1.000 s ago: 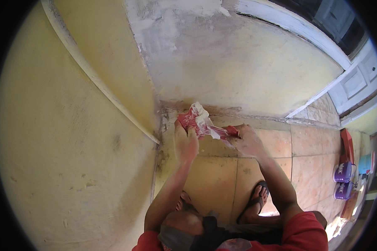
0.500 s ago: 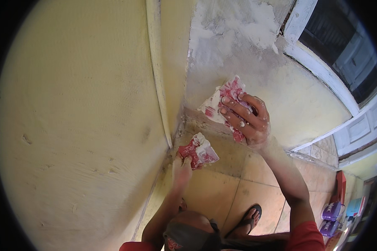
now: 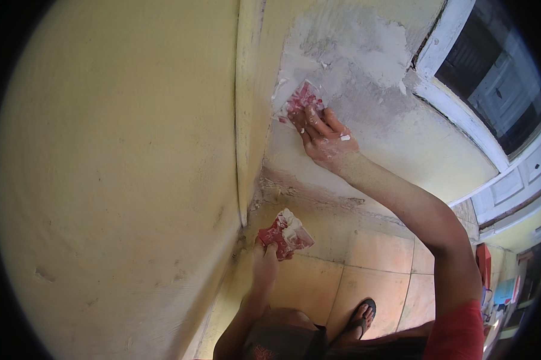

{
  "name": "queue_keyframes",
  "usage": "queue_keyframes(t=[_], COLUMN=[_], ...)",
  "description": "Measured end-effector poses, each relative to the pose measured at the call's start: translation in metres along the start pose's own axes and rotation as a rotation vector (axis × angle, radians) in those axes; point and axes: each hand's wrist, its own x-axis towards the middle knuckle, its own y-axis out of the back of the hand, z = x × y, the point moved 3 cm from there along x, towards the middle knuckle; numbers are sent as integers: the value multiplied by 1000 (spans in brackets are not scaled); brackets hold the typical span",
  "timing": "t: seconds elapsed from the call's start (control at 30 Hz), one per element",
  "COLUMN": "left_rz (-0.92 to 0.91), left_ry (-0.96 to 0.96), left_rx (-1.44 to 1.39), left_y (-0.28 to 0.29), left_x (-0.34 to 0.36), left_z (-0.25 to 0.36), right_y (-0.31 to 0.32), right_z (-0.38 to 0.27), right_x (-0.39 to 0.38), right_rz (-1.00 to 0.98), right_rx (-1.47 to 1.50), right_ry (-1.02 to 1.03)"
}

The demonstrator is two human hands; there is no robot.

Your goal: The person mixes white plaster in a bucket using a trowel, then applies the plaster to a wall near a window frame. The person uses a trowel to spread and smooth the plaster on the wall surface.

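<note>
My right hand (image 3: 331,143), smeared with white putty, is closed on a red putty spreader (image 3: 306,95). Its blade lies flat against the wall (image 3: 342,171) near the inside corner, at the edge of a grey-white putty patch (image 3: 363,48). Lower down, close to the corner and above the floor, my left hand (image 3: 266,252) grips a second red putty spreader (image 3: 277,235). A thick smear of white putty (image 3: 293,225) covers part of that one's face. The fingers' far sides are hidden behind both tools.
A yellow wall (image 3: 120,168) with scuffs fills the left side, ending in a vertical pipe-like strip (image 3: 245,108). White window frame (image 3: 456,114) borders the patch on the right. Below are floor tiles (image 3: 366,288) and my sandalled foot (image 3: 361,315). A red object (image 3: 483,264) stands far right.
My right hand and its spreader have moved up and left along the wall, toward the corner. The left hand with its spreader stays nearly in place. The view has shifted slightly.
</note>
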Motion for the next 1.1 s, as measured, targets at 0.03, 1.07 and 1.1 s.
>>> queue_keyframes(t=[0.03, 1.07, 1.1], left_rz=[-14, -57, -81], left_ry=[18, -58, -51], left_rx=[17, 9, 16], left_y=[2, 24, 22], left_x=[-2, 24, 25], left_z=[-3, -22, -22], right_y=[-4, -60, -67], right_z=[-19, -132, -141], right_x=[-12, 16, 11], right_rz=[-101, -258, -268], right_rx=[-15, 346, 363], right_ry=[52, -694, -692])
